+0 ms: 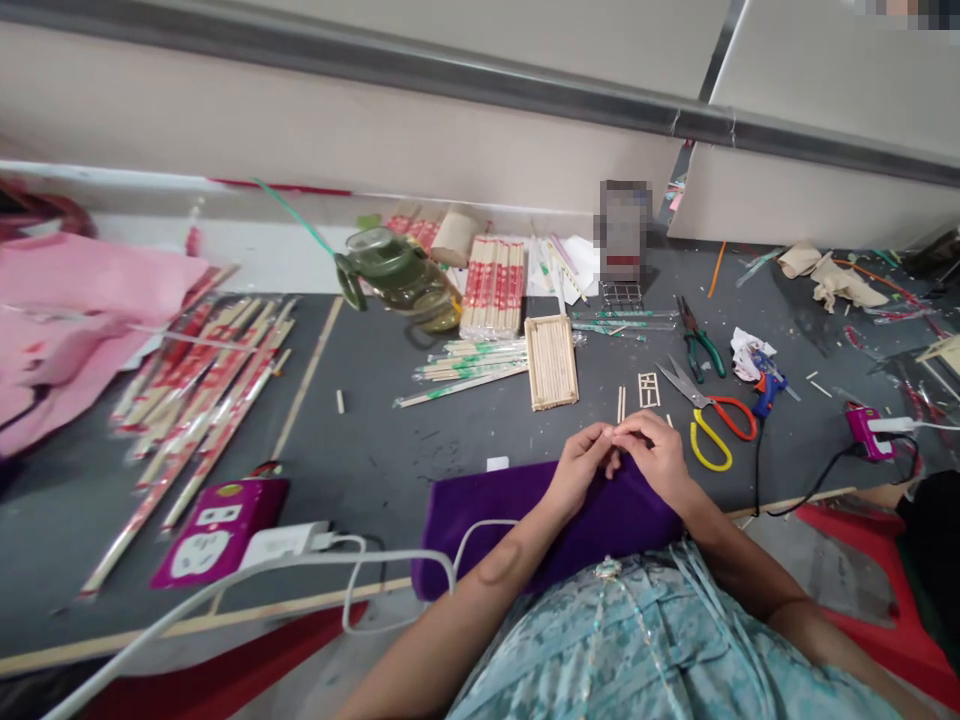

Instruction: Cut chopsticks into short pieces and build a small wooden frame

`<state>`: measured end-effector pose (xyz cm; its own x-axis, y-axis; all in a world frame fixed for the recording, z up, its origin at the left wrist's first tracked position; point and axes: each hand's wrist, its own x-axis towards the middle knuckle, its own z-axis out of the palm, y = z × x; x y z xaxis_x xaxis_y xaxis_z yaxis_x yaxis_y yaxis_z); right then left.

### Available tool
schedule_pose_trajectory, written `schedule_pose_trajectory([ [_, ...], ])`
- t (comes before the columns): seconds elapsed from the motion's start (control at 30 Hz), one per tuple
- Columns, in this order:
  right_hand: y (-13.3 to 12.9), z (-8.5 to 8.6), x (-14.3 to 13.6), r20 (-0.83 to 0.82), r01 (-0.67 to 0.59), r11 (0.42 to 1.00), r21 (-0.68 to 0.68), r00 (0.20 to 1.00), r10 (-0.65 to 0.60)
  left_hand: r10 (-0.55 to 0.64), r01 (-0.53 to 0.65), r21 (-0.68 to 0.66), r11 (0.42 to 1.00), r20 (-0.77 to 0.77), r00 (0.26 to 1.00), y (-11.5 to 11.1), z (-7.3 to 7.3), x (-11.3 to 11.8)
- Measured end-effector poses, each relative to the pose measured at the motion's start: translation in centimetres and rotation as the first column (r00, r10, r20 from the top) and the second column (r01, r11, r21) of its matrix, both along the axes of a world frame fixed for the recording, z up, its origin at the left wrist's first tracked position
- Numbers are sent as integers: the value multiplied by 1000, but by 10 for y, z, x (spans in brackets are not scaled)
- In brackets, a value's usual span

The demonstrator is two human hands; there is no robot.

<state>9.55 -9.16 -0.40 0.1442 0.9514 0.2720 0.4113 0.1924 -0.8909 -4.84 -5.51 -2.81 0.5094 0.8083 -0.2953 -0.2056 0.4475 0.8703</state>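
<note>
My left hand (583,462) and my right hand (654,452) meet fingertip to fingertip above a purple cloth (480,510) at the table's front edge. Both are closed in a pinch; whatever is between the fingers is too small to make out. Just beyond the fingertips lie two short wooden sticks (621,402). A little lattice of glued sticks (649,390) is right of these. Further back rests a rectangular tray of chopsticks (552,362) with raised edges. Scissors (705,405) with red and yellow handles lie open to the right of my right hand.
Green-handled pliers (697,340) and a blue glue gun (769,388) lie on the right. Wrapped chopsticks (217,390) cover the left, near a magenta power strip (221,530). A green bottle (401,278) lies behind. A white cable (247,575) crosses my left forearm's side.
</note>
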Motion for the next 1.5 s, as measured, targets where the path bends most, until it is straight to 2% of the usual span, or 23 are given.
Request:
schedule_pose_trajectory([
  [0.07, -1, -2, 1, -83, 38, 999, -15, 996, -39, 22, -15, -89, 996, 77, 997, 0, 5, 2],
  [0.13, -3, -5, 2, -129, 73, 996, -52, 988, -79, 50, -37, -122, 992, 105, 993, 1, 10, 3],
  [0.27, -5, -8, 5, -190, 38, 990, -139, 980, -64, 66, -57, -118, 991, 79, 995, 3, 13, -1],
  [0.4, -6, -9, 5, -144, 0, 984, -177, 989, -26, 137, -132, -115, 985, 39, 990, 2, 8, -3],
  [0.6, -4, -11, 0, -149, 28, 974, -224, 987, -62, 237, -235, -74, 969, 26, 971, 4, 6, 0],
  [0.83, 5, -8, 0, -249, -13, 949, -314, 966, -69, 301, -295, 83, 952, -63, 952, 8, 8, 6],
  [0.97, 20, 2, 9, -114, 37, 971, -235, 991, -65, 318, -317, 99, 943, 5, 948, 18, 11, 18],
  [1.03, 34, 10, 19, -27, -3, 985, -174, 1000, -2, 371, -372, 133, 919, 31, 928, 28, 11, 25],
  [1.1, 53, 17, 32, 68, -88, 979, -183, 993, 102, 426, -429, 137, 893, 55, 903, 40, 8, 31],
  [1.13, 65, 20, 39, 154, -87, 979, -186, 981, 116, 438, -442, 136, 887, 60, 897, 45, 6, 33],
  [1.17, 77, 21, 45, 283, -62, 980, -188, 952, 115, 446, -450, 134, 883, 63, 893, 49, 3, 34],
  [1.23, 105, 19, 55, 563, 5, 975, -224, 817, 125, 449, -453, 129, 882, 62, 891, 54, -4, 35],
  [1.37, 151, 9, 58, 673, 39, 965, -260, 723, 152, 413, -416, 113, 902, 46, 909, 56, -12, 30],
  [1.5, 177, 0, 51, 742, 24, 952, -305, 633, 221, 382, -386, 93, 918, 61, 922, 57, -10, 25],
])
